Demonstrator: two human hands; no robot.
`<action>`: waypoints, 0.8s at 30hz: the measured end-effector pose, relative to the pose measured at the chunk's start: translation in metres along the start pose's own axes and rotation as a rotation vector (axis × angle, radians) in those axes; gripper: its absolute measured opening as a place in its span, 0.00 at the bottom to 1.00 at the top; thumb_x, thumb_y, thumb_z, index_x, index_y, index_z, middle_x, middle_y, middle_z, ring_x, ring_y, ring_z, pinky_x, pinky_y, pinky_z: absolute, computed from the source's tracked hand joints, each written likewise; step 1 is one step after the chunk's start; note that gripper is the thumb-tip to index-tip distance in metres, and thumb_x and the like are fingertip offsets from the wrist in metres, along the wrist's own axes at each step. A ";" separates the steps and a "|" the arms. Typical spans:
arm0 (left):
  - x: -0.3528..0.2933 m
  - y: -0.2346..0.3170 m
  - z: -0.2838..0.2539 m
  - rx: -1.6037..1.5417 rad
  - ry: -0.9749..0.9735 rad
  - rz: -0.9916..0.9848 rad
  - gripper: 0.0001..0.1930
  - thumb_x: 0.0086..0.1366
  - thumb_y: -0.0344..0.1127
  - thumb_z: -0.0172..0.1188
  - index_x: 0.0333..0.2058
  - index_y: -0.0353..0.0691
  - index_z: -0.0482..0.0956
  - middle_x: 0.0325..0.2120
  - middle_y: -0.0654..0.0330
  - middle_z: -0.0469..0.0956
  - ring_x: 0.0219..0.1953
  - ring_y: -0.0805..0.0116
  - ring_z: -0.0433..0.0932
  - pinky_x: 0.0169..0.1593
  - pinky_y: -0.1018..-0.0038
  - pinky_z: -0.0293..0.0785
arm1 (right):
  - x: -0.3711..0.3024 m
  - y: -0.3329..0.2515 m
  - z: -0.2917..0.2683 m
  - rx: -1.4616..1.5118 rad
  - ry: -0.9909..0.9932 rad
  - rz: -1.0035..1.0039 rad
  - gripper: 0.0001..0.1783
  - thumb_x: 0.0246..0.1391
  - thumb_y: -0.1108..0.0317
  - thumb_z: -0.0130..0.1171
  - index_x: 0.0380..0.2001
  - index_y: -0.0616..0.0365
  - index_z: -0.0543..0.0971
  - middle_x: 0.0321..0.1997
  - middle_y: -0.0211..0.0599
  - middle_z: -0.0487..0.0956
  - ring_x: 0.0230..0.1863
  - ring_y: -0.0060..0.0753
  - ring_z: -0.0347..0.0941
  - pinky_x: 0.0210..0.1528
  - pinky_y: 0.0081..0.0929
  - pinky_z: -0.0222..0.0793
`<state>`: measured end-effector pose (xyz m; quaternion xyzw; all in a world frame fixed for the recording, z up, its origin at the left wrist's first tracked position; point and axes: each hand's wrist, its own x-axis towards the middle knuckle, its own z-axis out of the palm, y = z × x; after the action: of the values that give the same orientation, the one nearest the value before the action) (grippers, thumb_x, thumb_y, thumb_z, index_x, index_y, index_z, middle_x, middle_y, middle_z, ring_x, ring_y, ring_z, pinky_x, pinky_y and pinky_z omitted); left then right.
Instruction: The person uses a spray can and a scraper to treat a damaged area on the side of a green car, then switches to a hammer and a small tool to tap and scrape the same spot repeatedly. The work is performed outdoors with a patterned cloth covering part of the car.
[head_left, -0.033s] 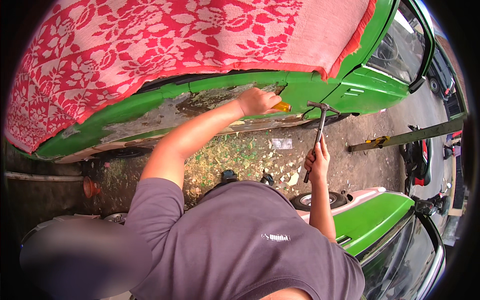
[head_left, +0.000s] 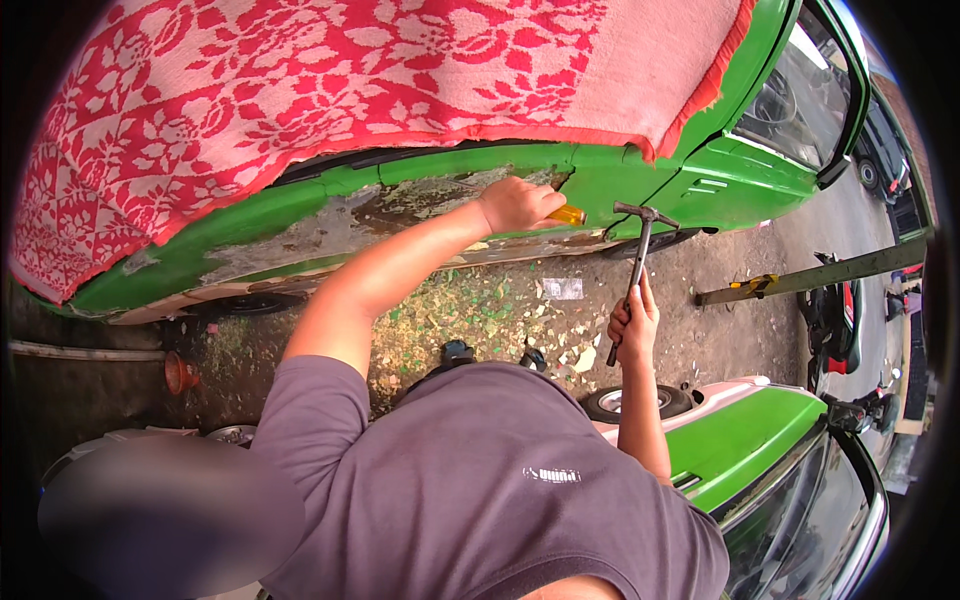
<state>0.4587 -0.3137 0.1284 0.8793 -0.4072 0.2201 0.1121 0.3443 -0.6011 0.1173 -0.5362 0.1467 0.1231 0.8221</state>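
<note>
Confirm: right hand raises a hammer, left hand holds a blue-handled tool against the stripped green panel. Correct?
Not quite. The head view shows the tool handle in the left hand is yellow-orange, not blue. The right hand does raise the hammer, beside the stripped green panel.

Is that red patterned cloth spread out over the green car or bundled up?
Spread out: the red cloth lies flat across the green car.

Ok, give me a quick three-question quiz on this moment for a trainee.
1. True or false: the right hand grips a hammer by its handle.
2. What colour is the tool handle showing from the left hand?
3. What covers the top of the green vehicle? A) blue tarp B) red and white floral cloth C) cardboard

Key: 1 true; 2 orange-yellow; 3 B
</note>
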 end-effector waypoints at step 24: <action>0.001 0.006 0.013 -0.078 -0.175 0.118 0.20 0.58 0.56 0.59 0.29 0.44 0.70 0.19 0.61 0.73 0.20 0.60 0.77 0.20 0.66 0.72 | 0.003 0.000 -0.012 0.016 0.032 0.003 0.25 0.65 0.61 0.48 0.65 0.37 0.61 0.15 0.20 0.56 0.10 0.12 0.50 0.10 0.14 0.46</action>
<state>0.4581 -0.3227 0.1177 0.8647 -0.4747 0.1324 0.0972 0.3454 -0.6124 0.1118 -0.5312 0.1615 0.1145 0.8238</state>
